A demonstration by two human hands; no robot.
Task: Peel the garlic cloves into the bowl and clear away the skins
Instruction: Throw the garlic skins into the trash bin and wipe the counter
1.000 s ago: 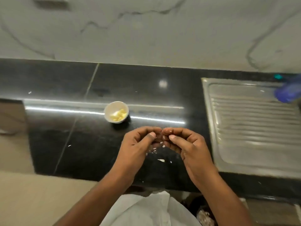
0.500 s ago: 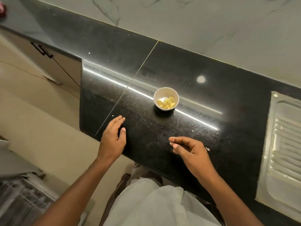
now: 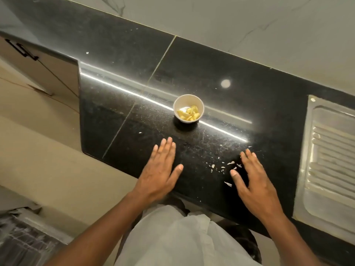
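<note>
black counter (image 3: pixel 221 60) bears skins (image 3: pixel 212 166), bowl (image 3: pixel 182 104) behind, drainboard (image 3: pixel 330 150) right.

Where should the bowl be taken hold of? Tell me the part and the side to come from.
Take the bowl by its outer wall just under the rim, coming from the near side with the left hand, probably the closer one. It stands upright and open, with peeled cloves inside, so a grip wrapped round the outside keeps fingers out.
</note>
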